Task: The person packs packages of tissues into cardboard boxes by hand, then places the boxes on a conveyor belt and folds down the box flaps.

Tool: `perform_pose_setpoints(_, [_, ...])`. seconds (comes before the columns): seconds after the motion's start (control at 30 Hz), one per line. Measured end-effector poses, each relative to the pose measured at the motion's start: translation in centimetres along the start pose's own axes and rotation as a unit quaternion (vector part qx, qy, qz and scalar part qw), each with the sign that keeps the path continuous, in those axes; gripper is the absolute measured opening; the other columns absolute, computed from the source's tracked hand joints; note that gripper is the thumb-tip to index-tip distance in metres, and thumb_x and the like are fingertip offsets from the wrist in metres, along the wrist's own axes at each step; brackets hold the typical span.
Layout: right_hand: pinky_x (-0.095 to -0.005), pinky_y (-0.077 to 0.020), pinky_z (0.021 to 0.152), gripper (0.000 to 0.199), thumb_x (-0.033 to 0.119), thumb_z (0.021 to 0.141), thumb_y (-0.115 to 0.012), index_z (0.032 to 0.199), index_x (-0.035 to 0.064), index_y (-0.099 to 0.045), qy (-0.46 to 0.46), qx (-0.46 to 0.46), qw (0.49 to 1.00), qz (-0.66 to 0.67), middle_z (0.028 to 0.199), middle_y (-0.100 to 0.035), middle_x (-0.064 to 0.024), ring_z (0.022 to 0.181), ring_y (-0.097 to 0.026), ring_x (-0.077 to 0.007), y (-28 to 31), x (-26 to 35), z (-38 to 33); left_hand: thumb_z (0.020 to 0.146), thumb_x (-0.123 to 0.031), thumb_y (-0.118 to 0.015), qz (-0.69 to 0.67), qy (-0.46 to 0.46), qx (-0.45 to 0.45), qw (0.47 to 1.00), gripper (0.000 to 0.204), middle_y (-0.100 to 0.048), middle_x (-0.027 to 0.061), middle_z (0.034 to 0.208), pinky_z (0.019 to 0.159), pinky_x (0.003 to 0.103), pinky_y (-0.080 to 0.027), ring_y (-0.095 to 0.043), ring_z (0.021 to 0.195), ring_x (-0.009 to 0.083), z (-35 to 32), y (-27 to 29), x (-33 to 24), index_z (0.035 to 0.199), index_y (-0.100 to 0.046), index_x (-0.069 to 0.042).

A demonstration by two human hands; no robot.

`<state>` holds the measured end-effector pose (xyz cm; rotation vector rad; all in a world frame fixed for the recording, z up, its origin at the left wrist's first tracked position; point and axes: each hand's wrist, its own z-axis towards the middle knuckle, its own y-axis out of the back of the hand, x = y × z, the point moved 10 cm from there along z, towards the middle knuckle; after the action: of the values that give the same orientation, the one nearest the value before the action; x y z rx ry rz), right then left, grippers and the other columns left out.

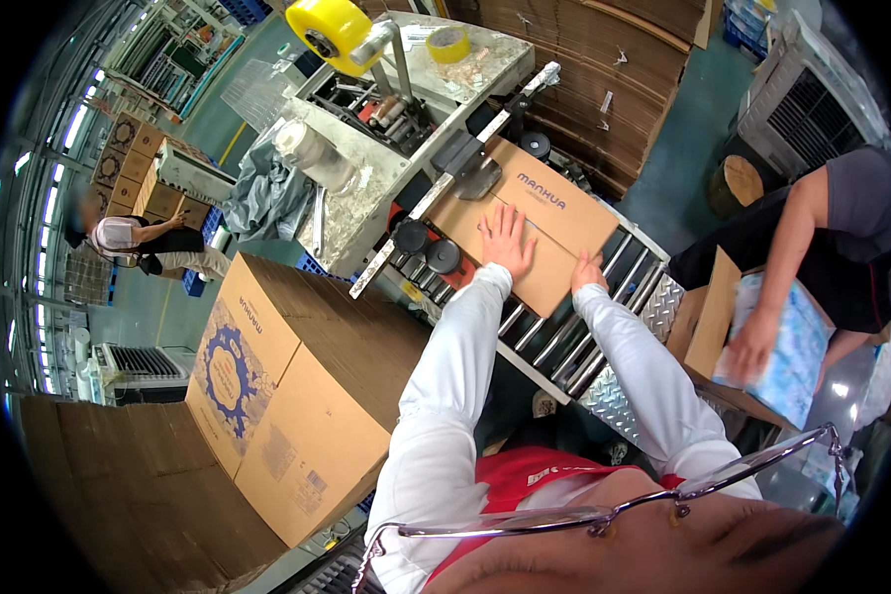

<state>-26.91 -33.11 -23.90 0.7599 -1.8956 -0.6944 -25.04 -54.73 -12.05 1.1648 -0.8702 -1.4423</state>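
Observation:
A brown cardboard box [564,233] lies on the metal rollers [604,327] of a carton taping machine, its far end reaching in under the machine's dark head [467,163]. Flat on the box's top, fingers spread, rests my left hand [508,243], close to the seam between the flaps. My right hand [589,273] grips the box's near right edge; its fingertips are partly hidden against the cardboard. Above the machine's table a yellow roll of tape [332,32] hangs on a holder, and a second tape roll [448,45] lies on the tabletop.
Stacked flattened cartons [297,386] stand at my left, and more cardboard [574,79] behind the machine. At right, a co-worker's hand [752,346] is over an open box [708,327] with blue-and-white packages. A grey cooler [812,99] stands beyond; another person [134,238] is far left.

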Motion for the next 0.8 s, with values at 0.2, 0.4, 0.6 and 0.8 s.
perform_pose_setpoints(0.2, [-0.0439, -0.0501, 0.082, 0.075, 0.068, 0.097, -0.035, 0.151, 0.0153, -0.036, 0.079, 0.189, 0.923, 0.325, 0.129, -0.059, -0.0157, 0.102, -0.063, -0.0266, -6.9, 1.1, -2.4, 0.092, -0.037, -0.056, 0.065, 0.101, -0.054, 0.991, 0.060, -0.033, 0.0198, 0.156, 0.118, 0.062, -0.010, -0.016, 0.149, 0.0413, -7.2, 2.5, -0.4, 0.142, -0.049, -0.005])
perform_pose_setpoints(0.4, [-0.0386, -0.0461, 0.098, 0.054, 0.032, 0.097, -0.060, 0.139, -0.0005, -0.049, 0.031, 0.368, 0.929, -0.013, 0.129, -0.059, -0.0215, 0.117, -0.058, -0.0309, -2.6, -26.4, -23.7, 0.077, -0.035, -0.078, -0.038, 0.087, -0.007, 0.995, 0.076, -0.024, 0.0225, 0.158, 0.116, 0.067, -0.011, -0.012, 0.148, 0.0468, -30.1, 18.4, -10.1, 0.144, -0.047, -0.018])
perform_pose_setpoints(0.6, [-0.0383, -0.0484, 0.093, 0.053, 0.029, 0.094, -0.064, 0.136, 0.0007, -0.052, 0.125, 0.354, 0.924, -0.073, 0.129, -0.057, -0.0206, 0.112, -0.059, -0.0302, 16.2, -37.0, -30.3, 0.073, -0.040, -0.081, 0.207, 0.274, -0.025, 0.939, 0.090, -0.032, 0.0302, 0.150, 0.116, 0.055, -0.025, -0.027, 0.141, 0.0504, -43.7, 28.8, -1.6, 0.146, -0.040, -0.006])
perform_pose_setpoints(0.8, [-0.0379, -0.0507, 0.087, 0.053, 0.025, 0.090, -0.069, 0.134, 0.0018, -0.054, 0.145, 0.156, 0.976, 0.042, 0.129, -0.054, -0.0198, 0.106, -0.061, -0.0294, 31.0, -46.0, -28.4, 0.081, -0.010, -0.067, 0.283, 0.187, 0.031, 0.940, 0.043, -0.061, 0.0150, 0.108, 0.078, 0.039, -0.057, -0.064, 0.099, 0.0307, -46.1, 27.1, -0.5, 0.123, -0.054, -0.006])
